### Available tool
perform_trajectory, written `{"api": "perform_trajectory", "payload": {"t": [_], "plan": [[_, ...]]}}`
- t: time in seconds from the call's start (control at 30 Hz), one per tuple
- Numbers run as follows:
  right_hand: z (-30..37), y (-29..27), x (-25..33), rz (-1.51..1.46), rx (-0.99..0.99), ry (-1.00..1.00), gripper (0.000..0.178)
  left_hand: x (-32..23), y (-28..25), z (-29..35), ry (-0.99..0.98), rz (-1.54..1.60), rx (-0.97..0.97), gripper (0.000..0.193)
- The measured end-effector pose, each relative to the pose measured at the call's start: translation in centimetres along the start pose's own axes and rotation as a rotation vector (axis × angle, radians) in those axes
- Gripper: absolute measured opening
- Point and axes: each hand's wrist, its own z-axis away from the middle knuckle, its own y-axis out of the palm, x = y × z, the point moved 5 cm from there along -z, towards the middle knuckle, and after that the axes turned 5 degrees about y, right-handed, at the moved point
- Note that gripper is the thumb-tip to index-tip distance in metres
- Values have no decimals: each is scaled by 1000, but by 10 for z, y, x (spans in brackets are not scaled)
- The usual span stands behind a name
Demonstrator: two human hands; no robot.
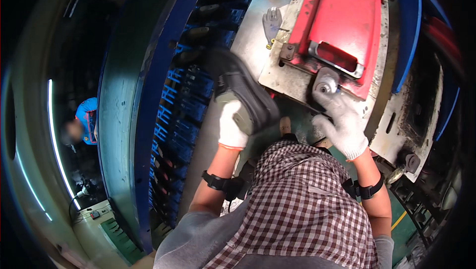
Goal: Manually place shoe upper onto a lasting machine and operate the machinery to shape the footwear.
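My left hand, in a white knit glove, grips a black shoe by an olive-green part at its near end. Motion blurs the shoe, which is held in the air left of a red machine. White-gloved as well, my right hand is at the machine's near side with thumb and fingers apart. Its fingertips are right by a round grey knob-like part; whether they press on it I cannot tell. Nothing shows in that hand.
To my left stands a blue rack with several dark shoes along it. A grey glove lies on the metal surface beside the machine. Another machine with blue panels is at right. Far left, a person in blue bends over.
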Motion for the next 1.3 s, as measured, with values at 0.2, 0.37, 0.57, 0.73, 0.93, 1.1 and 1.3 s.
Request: {"api": "perform_trajectory", "payload": {"t": [0.2,0.37,0.57,0.73,0.93,1.1,1.3], "plan": [[0,33,-23,261,-251,-22,48,-48,-147,-118,48,-20,-366,34],[4,42,-38,327,-313,91,51,-81,-243,-204,3,-170,-565,32],[2,48,-31,415,-289,125,52,-135,-299,-296,81,-154,-492,36],[-2,49,-26,411,-289,122,52,-126,-300,-309,-1,-397,-771,65],[2,49,-29,397,-309,198,49,-77,-233,-256,271,-769,-696,80],[9,51,-32,330,-353,218,47,-5,-109,-187,325,-759,-57,59],[21,53,-54,132,-440,392,39,56,42,-134,778,-1325,483,58]]}}
